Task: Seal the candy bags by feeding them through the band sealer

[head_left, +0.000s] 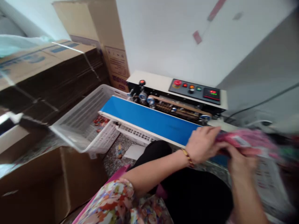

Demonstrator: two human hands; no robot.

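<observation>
A shiny pink plastic bag, blurred by motion, is held at the right end of a band sealing machine. My left hand, with a beaded bracelet on the wrist, has its fingers closed on the near end of the bag. Close beside it, my right hand is wrapped round the bag from below; its fingertips are partly hidden. Both hands are by the right end of the blue conveyor belt. What the bag contains cannot be made out.
A white plastic crate with small red packets stands at the belt's left end. An opened cardboard box is at lower left, with stacked flat cartons behind. A white printed bag lies at right. A cable runs rightward.
</observation>
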